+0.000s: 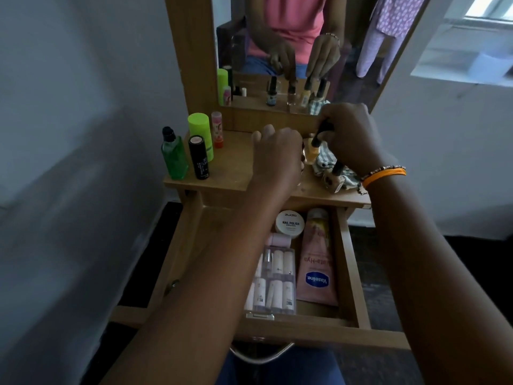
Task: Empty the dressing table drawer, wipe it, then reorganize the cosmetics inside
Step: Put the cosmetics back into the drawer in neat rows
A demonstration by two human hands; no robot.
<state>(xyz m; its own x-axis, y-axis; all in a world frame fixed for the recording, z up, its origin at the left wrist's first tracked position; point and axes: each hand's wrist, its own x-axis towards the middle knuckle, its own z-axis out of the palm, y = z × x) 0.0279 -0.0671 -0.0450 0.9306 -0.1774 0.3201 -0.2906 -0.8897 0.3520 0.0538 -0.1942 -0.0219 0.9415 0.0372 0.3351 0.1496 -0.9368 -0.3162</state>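
Observation:
The wooden drawer [351,273] stands pulled open below the table top [230,168]. Inside it lie a white nail polish jar [289,222], a pink Vaseline tube [316,262] and a clear box of small bottles [273,284]. Over the table top, my right hand [348,134] pinches the black cap of a yellow nail polish bottle [315,148]. My left hand [277,151] is curled downward beside it; the mirror shows its fingers on the cap of a clear bottle [305,154]. Another beige nail polish bottle [333,180] stands on a checked cloth [323,162].
At the table top's left stand a green bottle [174,155], a black tube [198,157], a lime green cylinder [200,134] and a small pink stick [218,129]. The mirror [277,37] rises behind. A wall is at the left, a window at the far right.

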